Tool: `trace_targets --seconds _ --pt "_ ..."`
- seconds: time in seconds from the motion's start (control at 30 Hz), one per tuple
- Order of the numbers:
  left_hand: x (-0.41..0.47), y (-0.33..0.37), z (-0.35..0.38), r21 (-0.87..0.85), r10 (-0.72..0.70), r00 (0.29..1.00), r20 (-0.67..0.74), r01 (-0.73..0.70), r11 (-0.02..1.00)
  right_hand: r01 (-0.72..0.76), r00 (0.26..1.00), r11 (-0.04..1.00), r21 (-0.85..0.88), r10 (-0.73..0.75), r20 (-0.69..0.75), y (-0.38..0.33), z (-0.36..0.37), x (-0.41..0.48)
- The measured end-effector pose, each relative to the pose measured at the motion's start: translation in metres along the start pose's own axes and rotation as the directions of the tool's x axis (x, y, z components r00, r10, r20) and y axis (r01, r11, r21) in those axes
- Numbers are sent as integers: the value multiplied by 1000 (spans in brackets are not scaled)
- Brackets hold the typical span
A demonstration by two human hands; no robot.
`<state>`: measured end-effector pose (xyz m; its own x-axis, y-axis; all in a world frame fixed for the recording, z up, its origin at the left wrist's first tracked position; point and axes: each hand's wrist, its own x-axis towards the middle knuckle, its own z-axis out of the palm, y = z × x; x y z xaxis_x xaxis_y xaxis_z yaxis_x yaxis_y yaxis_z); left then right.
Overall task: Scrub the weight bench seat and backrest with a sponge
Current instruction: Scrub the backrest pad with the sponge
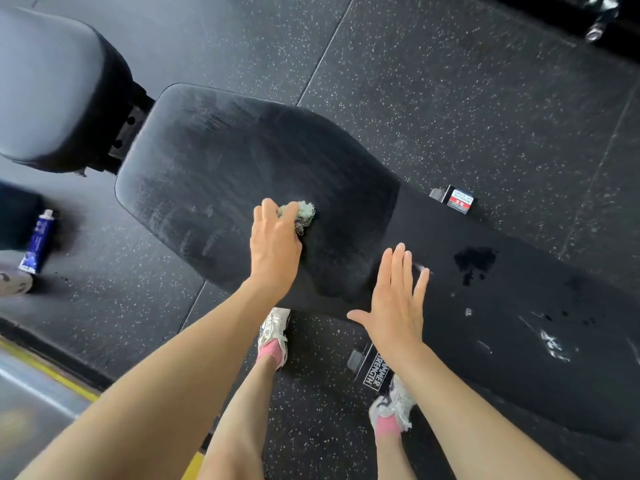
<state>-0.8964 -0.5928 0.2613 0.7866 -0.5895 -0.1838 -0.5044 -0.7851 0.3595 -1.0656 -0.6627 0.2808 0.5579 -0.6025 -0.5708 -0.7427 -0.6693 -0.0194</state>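
Observation:
A black padded bench runs diagonally through the view. Its wide seat pad point(214, 161) shows pale soapy streaks, and the long backrest point(512, 306) carries wet spots and white smears. My left hand point(273, 247) grips a green sponge point(302, 214) and presses it onto the seat pad near its narrow end. My right hand point(398, 299) lies flat with straight fingers on the near edge of the backrest, close to where it meets the seat.
A second grey padded bench point(52, 91) stands at upper left. A blue tube point(40, 242) lies on the speckled rubber floor at left. My two feet in white shoes point(273, 336) stand beside the bench frame. A yellow floor line runs at lower left.

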Motion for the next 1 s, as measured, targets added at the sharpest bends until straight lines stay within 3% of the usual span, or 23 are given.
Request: trace_targets --seconds 0.03,0.07,0.1,0.17,0.2,0.23,0.27,0.33,0.4,0.43,0.5,0.57,0.6,0.63,0.67,0.73,0.77,0.8,0.83,0.87,0.93,1.0 --pt "-8 9 4 -3 -21 1000 2 21 1000 -7 1000 1000 0 7 4 -2 0 0" --pt "-19 15 9 6 65 997 37 -65 998 -13 1000 1000 0 13 10 -3 0 1" --pt "-30 19 14 28 235 968 89 -239 971 -18 1000 1000 1 18 13 -4 1 1" --pt "-39 13 16 80 592 781 198 -615 785 -24 999 1000 -4 24 21 -5 0 1" --pt "-32 6 10 99 670 708 224 -700 707 -25 999 1000 -15 25 29 -5 -1 1" --pt "-21 -2 5 137 679 702 213 -710 691 -22 999 999 -30 23 33 -4 -1 1" --pt "-10 -9 0 188 614 771 168 -637 748 -18 999 999 -44 20 35 -4 -1 1" --pt "1 -12 -3 203 258 966 11 -254 946 -13 999 999 -51 15 42 -4 -3 2" --pt "-11 5 1 82 -59 996 -63 64 995 -1 999 998 -55 4 42 -3 -4 4" --pt "-23 17 7 38 -86 995 -56 88 995 9 999 998 -65 -6 48 -1 -5 4" --pt "-51 31 22 81 158 987 4 -157 984 38 997 993 -109 -31 64 4 -8 4" --pt "-71 27 30 184 489 864 123 -504 844 84 995 979 -185 -72 70 11 -11 4" --pt "-72 20 25 208 564 807 176 -590 780 108 993 968 -226 -93 77 13 -12 2" --pt "-67 12 18 236 557 809 187 -587 774 127 991 958 -258 -110 79 15 -12 2" --pt "-62 2 14 265 470 870 152 -493 828 138 990 951 -276 -122 75 16 -12 2" --pt "-57 -8 9 231 88 996 -29 -79 970 139 990 948 -285 -123 73 17 -9 2" --pt "-59 -6 10 158 -133 986 -102 148 976 138 990 948 -286 -122 73 16 -8 2" --pt "-65 3 12 84 -275 952 -131 287 954 136 990 948 -289 -121 68 16 -6 3" --pt "-72 17 17 44 -330 935 -128 337 940 134 991 947 -293 -122 59 16 -5 3" --pt "-80 31 24 36 -280 952 -122 286 958 133 991 946 -295 -125 47 17 -4 4" --pt "-97 45 38 148 72 993 -97 -58 987 139 990 943 -302 -140 18 19 -1 5" --pt "-109 38 40 213 347 938 21 -343 915 145 989 939 -313 -150 8 21 2 5"
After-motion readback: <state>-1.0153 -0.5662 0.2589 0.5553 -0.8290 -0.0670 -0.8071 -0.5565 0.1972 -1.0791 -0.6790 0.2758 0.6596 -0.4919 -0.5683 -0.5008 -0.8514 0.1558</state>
